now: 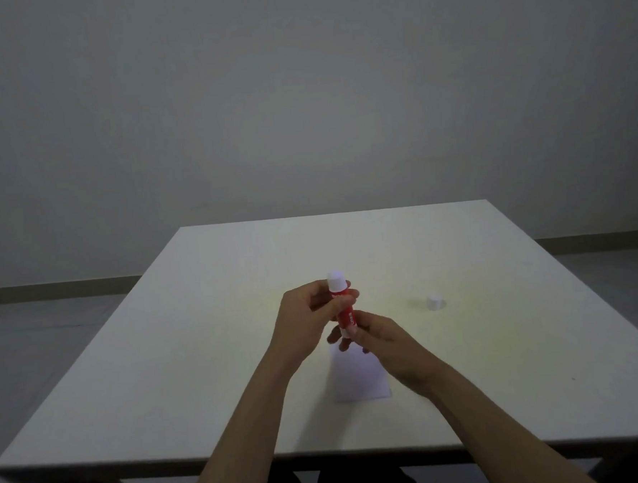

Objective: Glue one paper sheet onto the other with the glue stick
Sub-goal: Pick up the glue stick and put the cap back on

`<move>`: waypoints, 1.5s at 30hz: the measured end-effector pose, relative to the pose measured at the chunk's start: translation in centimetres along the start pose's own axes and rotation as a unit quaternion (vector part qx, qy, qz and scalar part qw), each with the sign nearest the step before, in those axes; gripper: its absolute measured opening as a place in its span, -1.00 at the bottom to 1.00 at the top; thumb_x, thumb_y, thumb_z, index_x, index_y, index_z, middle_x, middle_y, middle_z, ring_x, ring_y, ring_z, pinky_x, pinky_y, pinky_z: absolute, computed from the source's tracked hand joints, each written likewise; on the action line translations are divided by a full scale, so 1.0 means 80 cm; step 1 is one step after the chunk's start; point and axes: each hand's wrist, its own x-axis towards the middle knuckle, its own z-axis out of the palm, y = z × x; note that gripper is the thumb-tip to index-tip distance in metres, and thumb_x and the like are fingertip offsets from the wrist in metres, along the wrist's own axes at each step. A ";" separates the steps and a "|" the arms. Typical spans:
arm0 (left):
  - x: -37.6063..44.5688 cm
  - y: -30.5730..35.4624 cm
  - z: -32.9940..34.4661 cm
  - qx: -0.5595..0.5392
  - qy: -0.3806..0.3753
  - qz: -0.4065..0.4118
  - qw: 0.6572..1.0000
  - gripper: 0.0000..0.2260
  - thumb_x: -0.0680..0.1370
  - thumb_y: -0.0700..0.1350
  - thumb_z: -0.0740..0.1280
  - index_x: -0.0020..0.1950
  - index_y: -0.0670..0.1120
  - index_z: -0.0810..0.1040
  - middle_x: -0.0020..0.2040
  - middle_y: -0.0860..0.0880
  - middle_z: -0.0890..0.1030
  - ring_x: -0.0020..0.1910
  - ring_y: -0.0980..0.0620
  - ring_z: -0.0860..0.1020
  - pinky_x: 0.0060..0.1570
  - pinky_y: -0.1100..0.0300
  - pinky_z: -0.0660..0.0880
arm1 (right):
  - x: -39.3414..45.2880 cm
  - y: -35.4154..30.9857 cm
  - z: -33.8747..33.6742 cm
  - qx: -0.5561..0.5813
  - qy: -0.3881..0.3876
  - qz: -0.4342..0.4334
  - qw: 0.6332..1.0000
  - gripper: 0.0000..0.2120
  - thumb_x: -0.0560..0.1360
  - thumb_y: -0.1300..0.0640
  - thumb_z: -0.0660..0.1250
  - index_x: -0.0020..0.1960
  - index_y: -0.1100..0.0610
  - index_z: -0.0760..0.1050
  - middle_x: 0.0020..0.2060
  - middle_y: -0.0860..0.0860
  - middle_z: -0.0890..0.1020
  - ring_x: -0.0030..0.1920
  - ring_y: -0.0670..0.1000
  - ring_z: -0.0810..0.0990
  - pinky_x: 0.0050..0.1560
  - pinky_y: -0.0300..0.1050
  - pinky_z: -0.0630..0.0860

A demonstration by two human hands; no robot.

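Glue stick held up in both hands, above the paper.

From the head view: the left hand (307, 316) grasps the red glue stick (343, 307) around its body, and the right hand (381, 336) pinches its near end. The cap (434, 302) stands apart, to the right on the table (205, 360). The paper sheet (359, 379) lies just below; I see only one. Too much twisting may push out a long glue that breaks or smears.

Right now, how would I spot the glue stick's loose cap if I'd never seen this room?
Start at the white table. Right of the two hands, which are holding the red glue stick, a small white cap stands alone. Unlike the flat paper sheet nearer the person, it is a stubby cylinder.
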 end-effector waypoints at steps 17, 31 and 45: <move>-0.012 0.001 0.012 -0.036 0.095 0.004 0.995 -0.91 0.36 -0.18 0.50 -0.23 0.01 0.69 -0.28 0.08 0.73 -0.25 0.11 0.68 -0.23 0.40 0.55 | -0.011 0.002 -0.016 0.268 -0.094 0.081 0.955 -0.59 0.58 -0.04 0.07 0.23 0.21 0.46 -0.16 0.11 0.69 -0.34 0.02 0.58 -0.31 -0.20 0.50; -0.021 0.001 0.020 -0.108 0.127 -0.011 0.986 -0.90 0.36 -0.21 0.50 -0.18 -0.04 0.70 -0.23 0.05 0.74 -0.21 0.12 0.69 -0.25 0.47 0.51 | -0.010 0.000 0.018 0.221 0.051 0.068 0.971 -0.69 0.51 -0.10 0.23 0.11 0.10 0.45 -0.11 0.14 0.64 -0.33 -0.03 0.60 -0.26 -0.21 0.57; -0.020 0.004 0.037 -0.082 0.194 -0.021 0.977 -0.88 0.35 -0.10 0.51 -0.26 0.12 0.62 -0.36 0.23 0.68 -0.28 0.28 0.64 -0.34 0.56 0.45 | -0.020 0.000 0.034 -0.204 0.391 -0.195 0.876 -0.79 0.31 0.23 0.52 -0.16 0.21 0.50 -0.30 0.03 0.64 -0.35 -0.05 0.56 -0.22 -0.38 0.51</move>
